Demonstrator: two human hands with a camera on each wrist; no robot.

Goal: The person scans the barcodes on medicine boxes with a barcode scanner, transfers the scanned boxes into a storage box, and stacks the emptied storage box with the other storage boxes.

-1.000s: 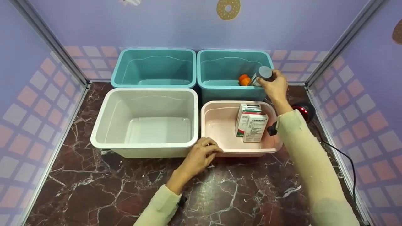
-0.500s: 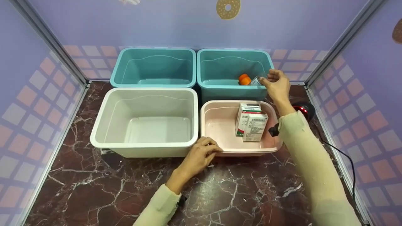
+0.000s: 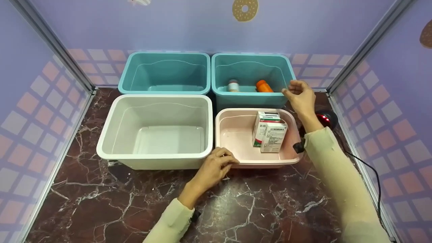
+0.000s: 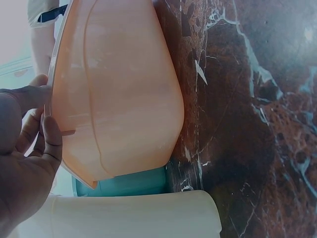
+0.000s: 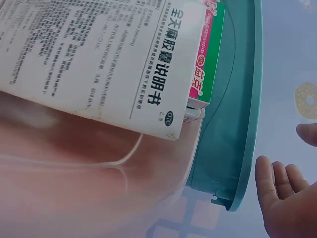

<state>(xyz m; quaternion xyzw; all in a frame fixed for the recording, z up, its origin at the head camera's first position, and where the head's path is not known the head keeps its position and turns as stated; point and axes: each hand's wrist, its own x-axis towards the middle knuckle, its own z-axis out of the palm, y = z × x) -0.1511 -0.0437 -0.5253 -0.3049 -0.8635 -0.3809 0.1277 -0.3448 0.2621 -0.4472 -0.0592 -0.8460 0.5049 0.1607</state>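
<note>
My left hand (image 3: 215, 165) pinches the front rim of the pink bin (image 3: 221, 135) near its left corner; the left wrist view shows thumb and fingers on either side of the rim. Inside that bin, two white medicine boxes (image 3: 274, 138) stand upright on the right. My right hand (image 3: 302, 99) hovers at the front right corner of the right teal bin (image 3: 249, 100), holding nothing, its fingers loosely bent and apart from the thumb. An orange bottle (image 3: 264, 86) and a white bottle with a reddish cap (image 3: 233, 85) are inside this teal bin, partly hidden by its front wall.
Left of the pink bin stands a white bin (image 3: 155, 156), with another teal bin (image 3: 165, 91) behind it. A black device with red lights (image 3: 326, 119) sits on the right, its cable (image 3: 373, 172) running forward along the wall. The bins stand on a dark marbled surface (image 3: 236, 209).
The right hand has let go of a grey-capped bottle inside the right teal bin and drawn back rightward. A white bottle has come into view at the left there. The left hand stays put.
</note>
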